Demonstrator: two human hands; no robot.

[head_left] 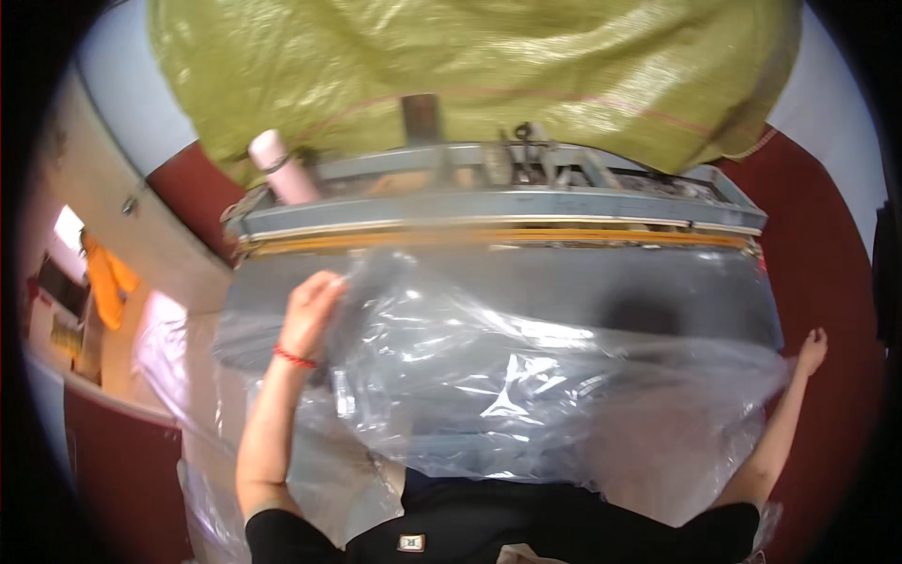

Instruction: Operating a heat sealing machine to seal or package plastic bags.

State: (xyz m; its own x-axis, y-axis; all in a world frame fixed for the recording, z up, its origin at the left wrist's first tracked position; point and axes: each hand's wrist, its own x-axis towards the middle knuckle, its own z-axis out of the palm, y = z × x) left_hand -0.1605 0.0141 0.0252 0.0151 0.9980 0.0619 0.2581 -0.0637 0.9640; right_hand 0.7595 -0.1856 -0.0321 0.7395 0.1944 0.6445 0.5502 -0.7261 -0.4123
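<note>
A wide sheet of clear plastic film (526,376) is stretched in front of me, wrinkled and shiny. My left hand (314,308), with a red cord bracelet at the wrist, is closed on its upper left part, over the grey bench surface (564,273). Far out to the right, past the bench's end, my right hand (814,351) is closed by the film's right edge and seems to grip it. The film hangs between both arms and in front of my body. More of it falls in folds at the lower left.
Behind the bench surface runs a grey metal trough (498,204) with orange strips (413,240) along its front. It holds a pink bottle (282,169), scissors (526,136) and several tools. A yellow-green woven sheet (489,56) covers the back. An open doorway (122,329) is at the left.
</note>
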